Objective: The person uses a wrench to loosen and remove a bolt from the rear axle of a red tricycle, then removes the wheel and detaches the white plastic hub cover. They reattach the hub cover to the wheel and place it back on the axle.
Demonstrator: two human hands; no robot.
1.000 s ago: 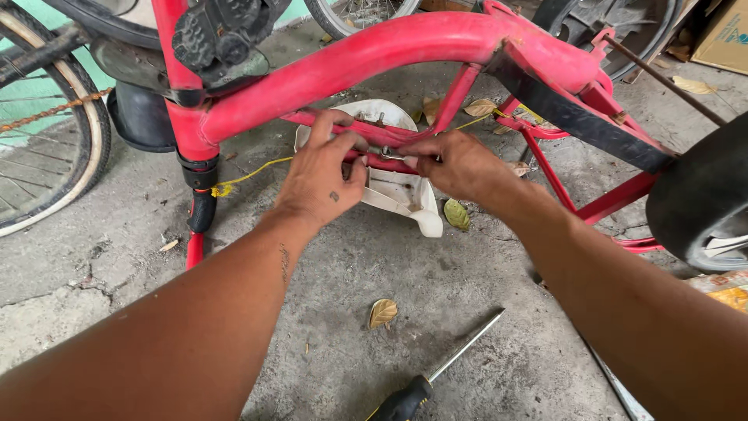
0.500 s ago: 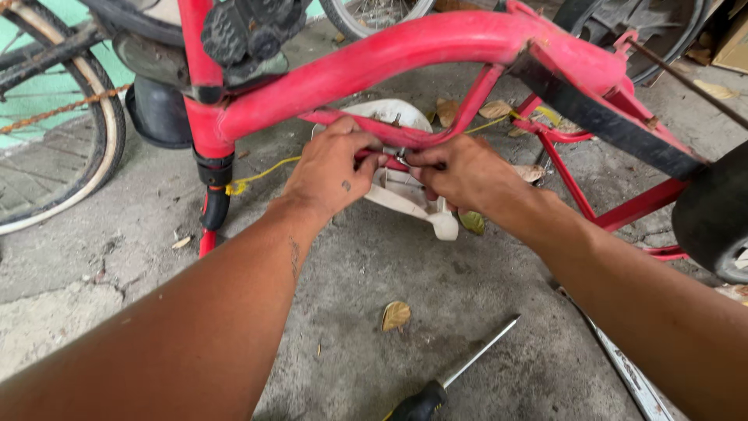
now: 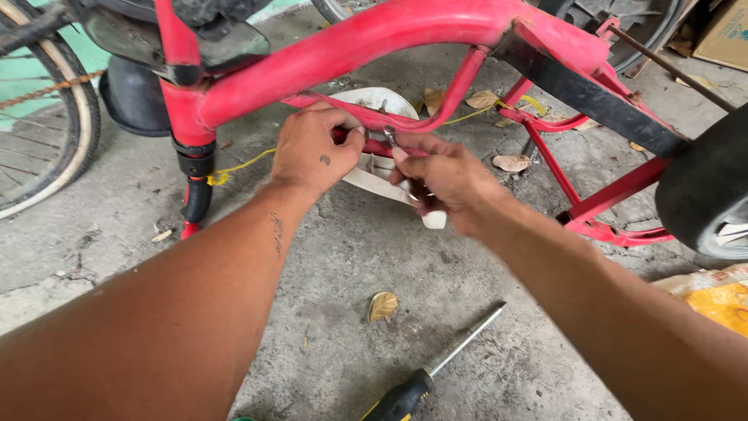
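Observation:
A red bicycle frame [image 3: 366, 47] stands across the top of the view. My left hand [image 3: 312, 152] is closed around a thin red tube [image 3: 405, 125] that runs under the main bar. My right hand [image 3: 444, 175] pinches a small metal fastener [image 3: 389, 136] at that same tube, fingertips touching the left hand's. Behind and below both hands lies a white plastic part [image 3: 382, 171], partly hidden by them.
A screwdriver [image 3: 436, 366] with a black and yellow handle lies on the concrete floor [image 3: 351, 257] in front. A bicycle wheel [image 3: 47, 132] stands at left, a black tyre [image 3: 705, 187] at right. Dry leaves, a yellow string [image 3: 241, 165] and a yellow bag [image 3: 717, 300] lie about.
Both hands stay at the thin red tube; the right hand's fingers have shifted up to pinch the fastener. The view has tilted slightly, bringing the frame higher and closer.

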